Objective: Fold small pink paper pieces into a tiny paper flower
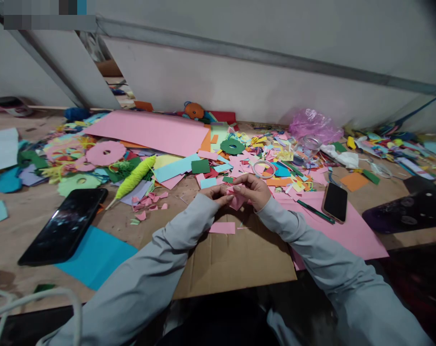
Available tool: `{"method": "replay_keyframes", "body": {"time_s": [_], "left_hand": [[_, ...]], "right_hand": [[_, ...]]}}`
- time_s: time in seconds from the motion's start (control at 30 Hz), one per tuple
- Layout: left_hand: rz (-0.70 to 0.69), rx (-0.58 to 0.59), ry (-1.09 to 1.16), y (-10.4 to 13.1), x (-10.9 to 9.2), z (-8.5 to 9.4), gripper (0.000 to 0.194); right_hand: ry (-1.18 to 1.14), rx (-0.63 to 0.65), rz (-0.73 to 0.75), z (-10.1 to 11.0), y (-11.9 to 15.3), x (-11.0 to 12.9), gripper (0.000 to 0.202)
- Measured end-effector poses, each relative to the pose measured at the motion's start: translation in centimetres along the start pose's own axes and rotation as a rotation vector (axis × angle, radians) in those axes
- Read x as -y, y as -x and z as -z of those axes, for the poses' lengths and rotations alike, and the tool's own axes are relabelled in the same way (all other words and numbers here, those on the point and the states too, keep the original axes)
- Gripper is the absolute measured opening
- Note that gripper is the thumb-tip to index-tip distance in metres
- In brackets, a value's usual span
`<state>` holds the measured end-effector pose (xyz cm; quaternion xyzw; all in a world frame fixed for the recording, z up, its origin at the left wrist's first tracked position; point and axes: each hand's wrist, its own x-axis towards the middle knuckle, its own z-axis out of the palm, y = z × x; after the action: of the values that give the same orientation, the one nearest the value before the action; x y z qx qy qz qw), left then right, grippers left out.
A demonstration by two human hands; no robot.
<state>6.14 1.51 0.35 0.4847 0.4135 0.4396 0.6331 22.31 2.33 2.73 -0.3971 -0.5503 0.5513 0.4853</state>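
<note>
Both my hands meet over a brown cardboard sheet, pinching one small folded piece of pink paper between them. My left hand has its fingers closed on the paper's left side. From the right, my right hand grips the same piece with thumb and fingertips. Exactly how the paper is folded is partly hidden by the fingers. On the cardboard just below lies a flat pink paper strip. Small pink scraps lie left of the cardboard.
A green pen-like tool and a phone rest on pink paper at right. Leftward are a larger black phone, blue paper and a lime yarn spindle. Paper cuttings heap behind, with a tape roll.
</note>
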Motion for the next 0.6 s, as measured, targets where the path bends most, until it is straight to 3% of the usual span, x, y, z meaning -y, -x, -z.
{"method": "replay_keyframes", "body": {"time_s": [0.47, 0.6], "left_hand": [[-0.022, -0.032, -0.048, -0.04, -0.21, 0.14, 0.039], [-0.009, -0.009, -0.053, -0.09, -0.28, 0.27, 0.038]], "right_hand": [[0.137, 0.054, 0.09, 0.16, 0.28, -0.18, 0.037], [0.075, 0.057, 0.069, 0.1, 0.22, -0.1, 0.037]]}}
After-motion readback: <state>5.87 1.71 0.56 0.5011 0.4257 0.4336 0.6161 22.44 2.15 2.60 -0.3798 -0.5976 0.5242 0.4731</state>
